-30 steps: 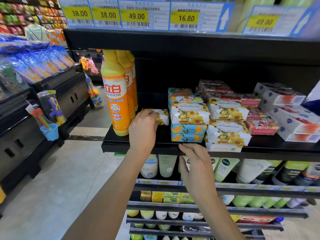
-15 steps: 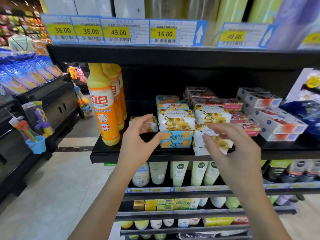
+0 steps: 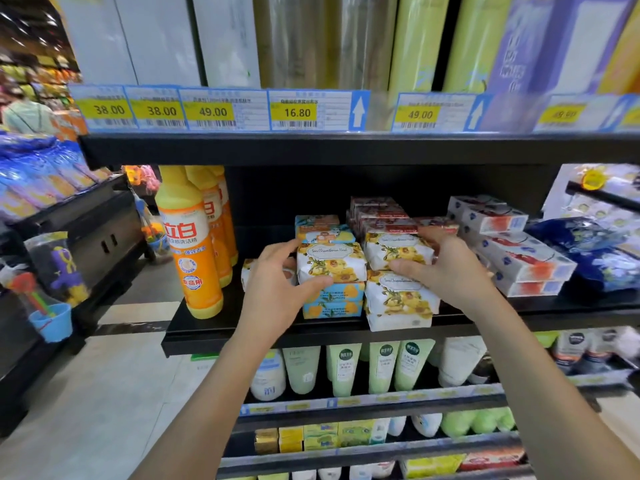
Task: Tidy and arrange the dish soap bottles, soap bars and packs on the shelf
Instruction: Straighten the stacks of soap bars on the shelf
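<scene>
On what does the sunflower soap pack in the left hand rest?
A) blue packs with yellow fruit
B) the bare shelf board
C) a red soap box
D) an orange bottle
A: the left hand grips the left sunflower pack, which lies on stacked blue packs; the right hand grips the right sunflower pack.
</scene>
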`<action>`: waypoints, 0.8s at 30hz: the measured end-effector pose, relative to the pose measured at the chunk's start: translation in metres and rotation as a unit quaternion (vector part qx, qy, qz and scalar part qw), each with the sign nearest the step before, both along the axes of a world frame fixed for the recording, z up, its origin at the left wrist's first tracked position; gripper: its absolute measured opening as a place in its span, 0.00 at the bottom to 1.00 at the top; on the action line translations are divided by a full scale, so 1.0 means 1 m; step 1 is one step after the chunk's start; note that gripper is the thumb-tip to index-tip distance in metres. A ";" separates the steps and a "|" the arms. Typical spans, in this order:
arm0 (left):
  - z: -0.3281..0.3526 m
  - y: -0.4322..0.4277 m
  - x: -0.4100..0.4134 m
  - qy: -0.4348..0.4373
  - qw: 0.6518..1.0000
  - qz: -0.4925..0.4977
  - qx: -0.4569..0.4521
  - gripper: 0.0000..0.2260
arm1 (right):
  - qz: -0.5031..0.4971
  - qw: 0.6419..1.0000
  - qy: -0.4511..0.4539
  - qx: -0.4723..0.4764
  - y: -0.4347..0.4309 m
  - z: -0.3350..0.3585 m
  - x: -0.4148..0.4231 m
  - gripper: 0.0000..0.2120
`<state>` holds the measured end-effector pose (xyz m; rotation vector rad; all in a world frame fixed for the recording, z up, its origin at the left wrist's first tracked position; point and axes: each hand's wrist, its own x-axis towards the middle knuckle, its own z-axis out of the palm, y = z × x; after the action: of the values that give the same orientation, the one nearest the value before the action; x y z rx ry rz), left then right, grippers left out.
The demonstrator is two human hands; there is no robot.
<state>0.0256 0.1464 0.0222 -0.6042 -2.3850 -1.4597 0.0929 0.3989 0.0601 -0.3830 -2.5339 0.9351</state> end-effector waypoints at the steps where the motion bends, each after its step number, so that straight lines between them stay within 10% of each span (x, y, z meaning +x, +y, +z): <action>1: 0.000 0.001 0.001 0.008 1.000 0.005 -0.003 0.37 | -0.002 1.000 -0.001 0.001 0.000 0.000 -0.001 0.45; 24: -0.030 -0.077 0.054 -0.048 0.981 0.031 0.183 0.35 | -0.035 0.987 0.133 -0.087 -0.017 -0.007 0.014 0.48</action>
<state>0.0795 0.0698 -0.0075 -0.3726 -2.0975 -1.8742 0.1072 0.3820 0.0526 -0.3704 -2.1932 1.1050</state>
